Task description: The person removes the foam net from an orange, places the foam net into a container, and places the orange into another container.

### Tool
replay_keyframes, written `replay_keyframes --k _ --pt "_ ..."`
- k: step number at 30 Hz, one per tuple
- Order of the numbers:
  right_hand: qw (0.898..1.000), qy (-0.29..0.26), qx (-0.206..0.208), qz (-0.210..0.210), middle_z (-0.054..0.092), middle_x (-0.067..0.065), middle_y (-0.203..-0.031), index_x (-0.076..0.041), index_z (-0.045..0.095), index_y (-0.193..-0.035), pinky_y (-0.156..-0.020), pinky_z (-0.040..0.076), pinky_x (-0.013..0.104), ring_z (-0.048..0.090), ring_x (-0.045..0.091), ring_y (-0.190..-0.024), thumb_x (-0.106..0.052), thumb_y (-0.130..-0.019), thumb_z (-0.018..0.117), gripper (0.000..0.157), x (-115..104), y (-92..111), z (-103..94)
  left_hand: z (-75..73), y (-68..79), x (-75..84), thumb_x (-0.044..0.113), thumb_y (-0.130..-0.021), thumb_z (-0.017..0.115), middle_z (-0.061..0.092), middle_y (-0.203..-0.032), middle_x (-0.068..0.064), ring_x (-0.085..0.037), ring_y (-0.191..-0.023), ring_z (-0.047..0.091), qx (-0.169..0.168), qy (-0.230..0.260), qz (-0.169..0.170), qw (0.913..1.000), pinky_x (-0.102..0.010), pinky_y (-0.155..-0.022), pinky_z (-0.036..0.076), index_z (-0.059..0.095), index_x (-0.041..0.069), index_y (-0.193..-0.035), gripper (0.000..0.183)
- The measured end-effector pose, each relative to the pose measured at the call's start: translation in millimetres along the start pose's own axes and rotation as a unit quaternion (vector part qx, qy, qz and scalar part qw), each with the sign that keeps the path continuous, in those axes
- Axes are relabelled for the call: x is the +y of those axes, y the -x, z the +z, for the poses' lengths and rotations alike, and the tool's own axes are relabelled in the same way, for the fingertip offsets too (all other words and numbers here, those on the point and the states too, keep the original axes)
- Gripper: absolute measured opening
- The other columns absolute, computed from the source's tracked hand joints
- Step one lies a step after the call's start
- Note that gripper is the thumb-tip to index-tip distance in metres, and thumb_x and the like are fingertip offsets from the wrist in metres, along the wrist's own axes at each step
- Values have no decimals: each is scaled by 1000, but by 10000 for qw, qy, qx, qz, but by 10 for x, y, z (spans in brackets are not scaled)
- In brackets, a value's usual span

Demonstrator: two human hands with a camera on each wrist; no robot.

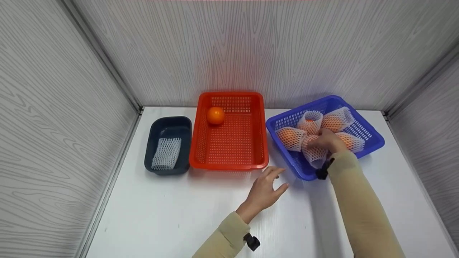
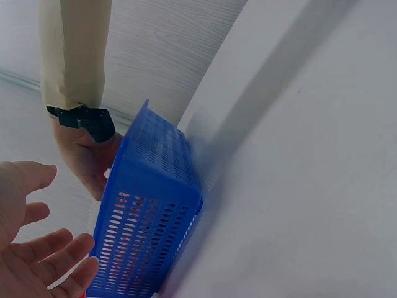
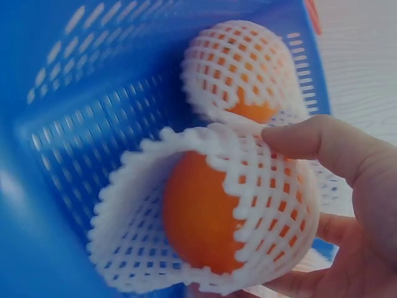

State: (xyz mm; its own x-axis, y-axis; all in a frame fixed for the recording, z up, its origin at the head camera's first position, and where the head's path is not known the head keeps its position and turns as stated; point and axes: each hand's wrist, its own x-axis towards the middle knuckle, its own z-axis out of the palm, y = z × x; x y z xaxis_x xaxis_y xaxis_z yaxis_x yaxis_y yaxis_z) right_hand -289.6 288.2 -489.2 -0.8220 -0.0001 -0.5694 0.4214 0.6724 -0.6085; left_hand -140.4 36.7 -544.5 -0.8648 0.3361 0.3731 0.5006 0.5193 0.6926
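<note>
Nearest, on the white table: left hand with fingers spread wide and relaxed, holding nothing, palm turned toward the near corner of the blue basket and just short of it. Beige sleeves on both forearms, with a small black clip at each wrist.

Just beyond, inside the blue basket: right hand reaching down among the fruit, fingers curled round a netted orange. White foam net pinched under the thumb, open mouth of the net gaping toward the wrist camera, bare orange skin showing through it. Seen from the head, that orange at the near middle of the basket, touching its neighbours. Second netted orange right behind it against the perforated basket wall. Several more netted oranges clustered round the hand, one at the left, others at the back and right.

Further left, touching or nearly touching the blue one: red basket, long side running away from the person, with one bare orange in its far left corner.

Left of that, a dark grey tub holding one flat empty foam net.

Farthest back and to both sides: pale wood-grain walls.
</note>
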Motion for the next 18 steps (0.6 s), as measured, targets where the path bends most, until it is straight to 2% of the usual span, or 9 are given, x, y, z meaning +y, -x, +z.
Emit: replay_keyframes --k 5,9,14,18 --pt "9997 216 33 -139 35 22 -131 -5 28 -135 -80 41 60 38 45 -112 -25 -75 73 78 -77 153 -75 -36 4 -20 30 -84 65 53 -113 4 -11 -92 56 13 138 -88 9999 -18 -77 44 56 15 -121 41" --pt "9960 744 131 -472 40 21 -125 -5 33 -128 -79 42 56 42 41 -106 -28 -74 73 71 -152 281 -88 -93 11 -29 31 -84 64 54 -114 3 -12 -94 56 -27 272 -197 9994 -21 -77 44 55 15 -122 42" --pt "9867 1099 427 -1115 42 22 -126 -4 40 -123 -87 37 57 42 38 -107 -27 -71 76 67 -240 457 -57 -178 37 -46 32 -85 63 54 -115 3 -12 -95 55 -50 402 -363 9985 -24 -77 45 55 15 -123 43" --pt "9739 1272 640 -1766 48 19 -114 -6 44 -118 -80 40 51 46 34 -97 -25 -70 77 62 -302 611 17 -248 69 -69 32 -85 63 53 -117 3 -14 -96 56 -33 545 -497 9973 -26 -78 46 54 14 -124 44"
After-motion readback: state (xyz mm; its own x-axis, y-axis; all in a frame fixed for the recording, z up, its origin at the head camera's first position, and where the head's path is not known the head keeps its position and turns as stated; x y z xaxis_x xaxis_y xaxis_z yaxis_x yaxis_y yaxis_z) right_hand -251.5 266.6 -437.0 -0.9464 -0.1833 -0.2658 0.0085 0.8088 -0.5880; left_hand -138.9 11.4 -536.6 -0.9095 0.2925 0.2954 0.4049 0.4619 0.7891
